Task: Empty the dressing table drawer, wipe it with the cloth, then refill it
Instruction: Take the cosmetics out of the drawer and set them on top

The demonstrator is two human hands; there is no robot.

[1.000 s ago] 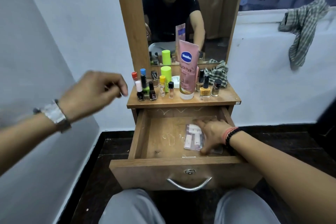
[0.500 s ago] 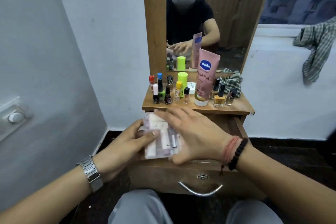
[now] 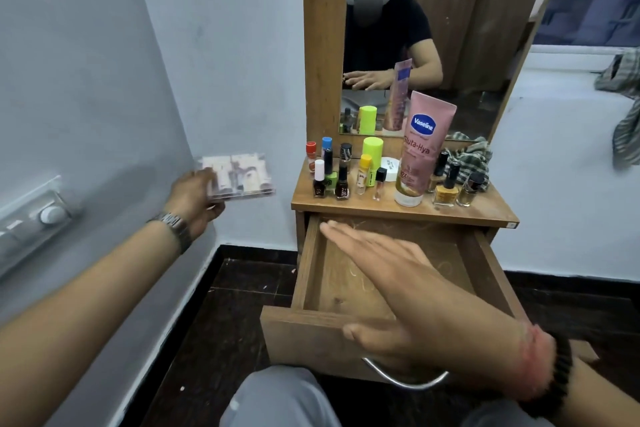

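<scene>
Drawer (image 3: 391, 274) is pulled out under the desk (image 3: 401, 210); its visible floor is bare. Packet (image 3: 239, 177) is gripped by the left hand (image 3: 194, 198), held out beside the wall. Right hand (image 3: 391, 284) hovers flat and released above the drawer. Packet is best set aside, then the cloth (image 3: 467, 163) taken from the desk.

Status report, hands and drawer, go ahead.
Left hand grips clear packet, off left. Right hand flat above open drawer. Visible drawer floor bare.
</scene>
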